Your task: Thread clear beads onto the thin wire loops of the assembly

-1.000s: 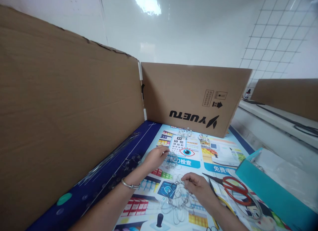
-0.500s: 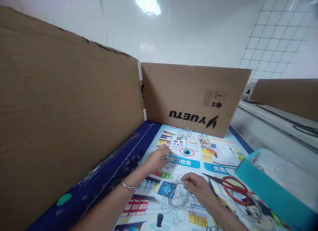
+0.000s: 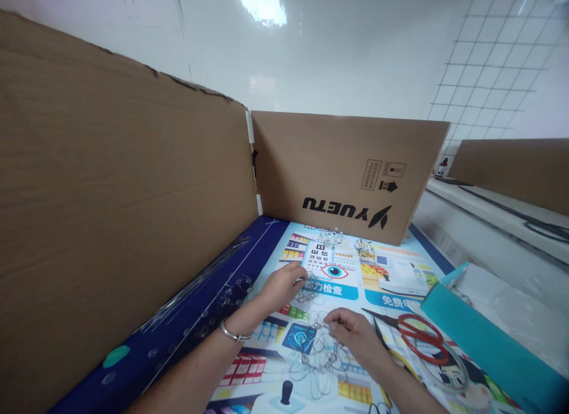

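Observation:
My left hand [image 3: 282,288], a silver bangle on its wrist, is at the near side of a small heap of clear beaded wire pieces [image 3: 310,288]. Its fingers are bent together; what they pinch, if anything, is too small to make out. Lower down, a loose tangle of thin wire loops with clear beads [image 3: 317,360] spreads over the printed table cover. At the tangle's upper right edge, my right hand [image 3: 353,334] has thumb and forefinger closed on a thin wire loop. Just right of that hand lie red-handled scissors [image 3: 422,340].
More beaded clusters lie at the back [image 3: 331,239] and on the dark blue strip [image 3: 237,289]. A teal box [image 3: 493,343] with clear plastic stands on the right. Cardboard panels [image 3: 347,171] wall the left and back. A yellow-handled tool [image 3: 402,363] lies partly under my right arm.
My left fingers have drawn slightly together and back from the small heap. The right hand has stayed almost in the same place at the wire tangle.

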The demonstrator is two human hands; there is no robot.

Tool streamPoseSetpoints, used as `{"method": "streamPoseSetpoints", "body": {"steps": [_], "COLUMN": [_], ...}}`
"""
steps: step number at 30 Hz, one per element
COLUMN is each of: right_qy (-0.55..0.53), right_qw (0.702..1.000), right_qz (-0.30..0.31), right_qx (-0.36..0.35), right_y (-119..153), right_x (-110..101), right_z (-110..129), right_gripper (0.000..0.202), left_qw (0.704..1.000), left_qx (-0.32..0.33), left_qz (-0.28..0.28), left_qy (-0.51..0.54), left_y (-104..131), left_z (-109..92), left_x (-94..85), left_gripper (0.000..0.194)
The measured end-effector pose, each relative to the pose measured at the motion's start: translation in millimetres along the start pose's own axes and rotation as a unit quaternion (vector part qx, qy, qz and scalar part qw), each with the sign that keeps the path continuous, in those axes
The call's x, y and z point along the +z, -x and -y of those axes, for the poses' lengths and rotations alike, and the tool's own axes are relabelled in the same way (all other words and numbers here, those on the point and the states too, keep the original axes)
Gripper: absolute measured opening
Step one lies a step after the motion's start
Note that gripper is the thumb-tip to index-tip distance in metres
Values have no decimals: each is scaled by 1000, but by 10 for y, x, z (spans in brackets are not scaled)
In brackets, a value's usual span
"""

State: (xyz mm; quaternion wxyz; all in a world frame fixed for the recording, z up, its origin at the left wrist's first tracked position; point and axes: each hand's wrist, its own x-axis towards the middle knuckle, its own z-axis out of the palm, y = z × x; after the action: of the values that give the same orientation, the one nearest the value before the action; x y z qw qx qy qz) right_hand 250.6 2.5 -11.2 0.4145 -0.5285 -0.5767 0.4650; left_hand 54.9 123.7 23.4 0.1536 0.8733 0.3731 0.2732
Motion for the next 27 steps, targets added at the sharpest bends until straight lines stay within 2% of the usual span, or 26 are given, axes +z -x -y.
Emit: {"method": "streamPoseSetpoints", "body": {"steps": [5, 13, 20, 27], "right_qy": [-14, -45, -64, -50], "right_qw": [1000, 999, 997, 999], "right_qz": [-2, -14, -16, -14], "right_qx": [5, 15, 30, 17], "right_y": [-5, -21, -38, -25], "right_x": [-6, -19, -34, -33], "right_z": [0, 3, 6, 15], "right_gripper": [18, 17, 20, 21], "left_qw": [1000, 999, 996, 991], "left_qx": [1, -51, -68, -81], "left_qz": [8, 1, -1, 13], "left_qy": [8, 11, 58, 110], "left_y": [-10, 5, -31, -44], "left_z": [18, 101, 126, 120], "left_x": [-24, 3, 7, 35], "left_gripper": [12, 13, 12, 12]}}
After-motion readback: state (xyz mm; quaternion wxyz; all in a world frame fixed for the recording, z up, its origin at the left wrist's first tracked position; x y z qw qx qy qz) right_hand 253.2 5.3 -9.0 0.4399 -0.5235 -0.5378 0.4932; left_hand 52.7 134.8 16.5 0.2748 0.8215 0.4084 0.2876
